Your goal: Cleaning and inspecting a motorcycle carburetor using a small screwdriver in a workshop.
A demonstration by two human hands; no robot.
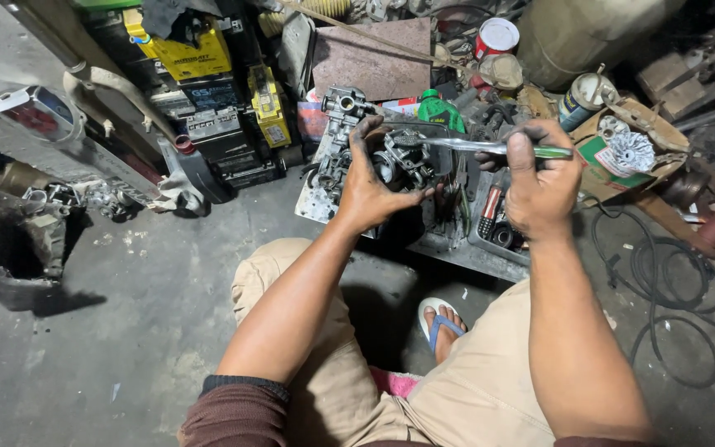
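Right now my left hand [371, 186] grips the carburetor [399, 161], fingers wrapped tight, over the tray at twelve o'clock. My right hand [539, 178] clamps the green-handled screwdriver [490, 148], tip in the body at nine o'clock; I judge disassembly midway, screws remaining.

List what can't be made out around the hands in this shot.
- Head view: the screwdriver tip is lost among the carburetor parts.
- The carburetor's near side is covered by the left hand.
- The screwdriver's handle end is wrapped by the right hand.
- Tray contents: dark and too small to tell.
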